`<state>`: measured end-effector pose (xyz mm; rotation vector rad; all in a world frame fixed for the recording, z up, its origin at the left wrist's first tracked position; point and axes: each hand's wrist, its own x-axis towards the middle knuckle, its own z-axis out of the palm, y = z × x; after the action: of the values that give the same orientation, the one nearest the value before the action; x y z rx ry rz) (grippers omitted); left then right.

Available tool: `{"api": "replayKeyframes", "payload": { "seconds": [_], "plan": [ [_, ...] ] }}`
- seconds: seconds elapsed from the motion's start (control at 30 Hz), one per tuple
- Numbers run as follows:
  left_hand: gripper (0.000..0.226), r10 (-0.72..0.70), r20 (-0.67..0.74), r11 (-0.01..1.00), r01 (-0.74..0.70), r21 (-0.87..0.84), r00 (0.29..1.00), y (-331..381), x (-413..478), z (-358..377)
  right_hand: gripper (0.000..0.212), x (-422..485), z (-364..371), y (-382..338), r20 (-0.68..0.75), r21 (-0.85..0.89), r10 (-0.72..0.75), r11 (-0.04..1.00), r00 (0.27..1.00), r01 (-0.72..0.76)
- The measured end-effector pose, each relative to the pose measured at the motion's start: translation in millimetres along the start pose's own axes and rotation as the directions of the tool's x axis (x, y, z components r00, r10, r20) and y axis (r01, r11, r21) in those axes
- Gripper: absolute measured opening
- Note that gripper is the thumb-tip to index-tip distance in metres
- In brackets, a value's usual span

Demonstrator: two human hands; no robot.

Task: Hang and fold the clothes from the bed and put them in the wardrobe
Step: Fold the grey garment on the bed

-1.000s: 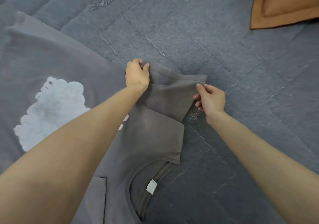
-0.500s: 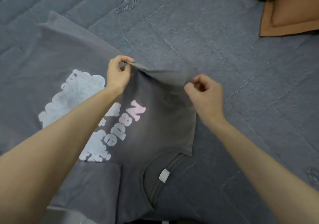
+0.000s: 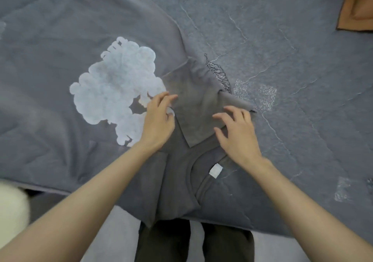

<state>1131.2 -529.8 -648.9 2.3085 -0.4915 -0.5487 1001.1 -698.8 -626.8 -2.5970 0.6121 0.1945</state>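
Note:
A dark grey T-shirt [image 3: 60, 46] lies spread flat on the bed, with a pale cloud-shaped print [image 3: 115, 84] and its collar with a white label [image 3: 215, 170] nearest me. One sleeve [image 3: 193, 108] is folded inward over the chest. My left hand [image 3: 159, 118] hovers at the sleeve's left edge, fingers apart. My right hand [image 3: 236, 130] rests over the sleeve's right part with fingers spread. Neither hand grips the cloth.
The bed is covered by a grey quilted blanket [image 3: 282, 60]. An orange-brown pillow [image 3: 357, 13] lies at the far right corner with some pale fabric beyond it. The bed's near edge runs just in front of my dark trousers [image 3: 193, 241]. A white blurred object [image 3: 10, 207] is at lower left.
Both hands held the sleeve up by its edge before; the sleeve now lies folded flat on the shirt and both hands have let go, fingers open. The view has shifted back.

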Motion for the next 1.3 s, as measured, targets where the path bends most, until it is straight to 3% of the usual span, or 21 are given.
{"api": "replayKeyframes", "payload": {
  "seconds": [0.13, 0.23, 0.3, 0.37, 0.47, 0.53, 0.6, 0.77, 0.87, 0.93, 1.1, 1.23, 1.3],
  "plan": [
    [0.057, -0.009, 0.026, 1.000, 0.010, -0.016, 1.000, 3.4, -37.7, 15.0, 0.047, 20.2, -4.4, 5.6, 0.074, -0.120, 0.000, 0.993, 0.997, 0.009],
    [0.058, -0.019, 0.062, 1.000, 0.021, -0.022, 0.998, 7.2, -63.1, 29.5, 0.068, 30.9, -6.6, 10.8, 0.183, -0.172, 0.172, 0.975, 0.968, -0.141],
    [0.059, -0.035, 0.077, 0.999, 0.037, -0.023, 0.996, 10.3, -73.4, 40.5, 0.082, 33.6, -10.8, 16.1, 0.175, -0.182, 0.262, 0.956, 0.949, -0.231],
    [0.063, -0.030, 0.093, 1.000, 0.030, 0.006, 0.995, 15.4, -75.7, 53.2, 0.078, 34.7, -14.9, 25.1, 0.131, -0.185, 0.201, 0.967, 0.971, -0.175],
    [0.075, -0.045, 0.146, 0.994, 0.029, 0.109, 0.988, 25.6, -67.0, 75.5, 0.054, 33.6, -26.3, 45.2, 0.008, -0.070, 0.016, 0.997, 1.000, -0.016],
    [0.078, -0.100, 0.153, 0.975, 0.066, 0.213, 0.983, 32.3, -59.1, 89.4, 0.043, 31.1, -36.2, 61.7, -0.087, 0.019, -0.009, 1.000, 0.996, 0.011],
    [0.075, -0.135, 0.110, 0.953, 0.098, 0.288, 0.985, 38.1, -54.4, 100.9, 0.035, 28.9, -40.0, 78.7, -0.082, 0.042, 0.004, 0.999, 0.997, -0.001],
    [0.063, -0.136, -0.019, 0.969, 0.137, 0.204, 0.991, 43.6, -65.8, 114.4, 0.044, 33.4, -29.6, 106.9, 0.112, 0.043, 0.190, 0.980, 0.975, -0.196],
    [0.063, -0.078, -0.134, 0.975, 0.103, 0.196, 0.988, 38.2, -92.7, 113.0, 0.037, 28.5, -25.5, 109.5, 0.127, 0.210, 0.275, 0.931, 0.953, -0.297],
    [0.075, -0.077, -0.127, 0.967, 0.105, 0.231, 0.989, 32.1, -112.9, 111.4, 0.034, 18.3, -20.9, 103.3, 0.176, 0.353, 0.363, 0.845, 0.915, -0.403],
    [0.113, -0.225, -0.007, 0.871, 0.205, 0.446, 0.974, 10.1, -162.8, 110.2, 0.069, -1.2, -4.7, 82.4, 0.297, 0.554, 0.465, 0.628, 0.834, -0.547],
    [0.123, -0.389, -0.058, 0.764, 0.357, 0.538, 0.919, 0.5, -192.3, 117.6, 0.087, -2.6, 13.8, 56.5, 0.271, 0.465, 0.382, 0.752, 0.884, -0.468],
    [0.126, -0.441, -0.112, 0.733, 0.429, 0.528, 0.890, -0.4, -196.1, 120.5, 0.088, -0.1, 24.4, 40.9, 0.284, 0.480, 0.380, 0.739, 0.880, -0.473]
  ]
}}
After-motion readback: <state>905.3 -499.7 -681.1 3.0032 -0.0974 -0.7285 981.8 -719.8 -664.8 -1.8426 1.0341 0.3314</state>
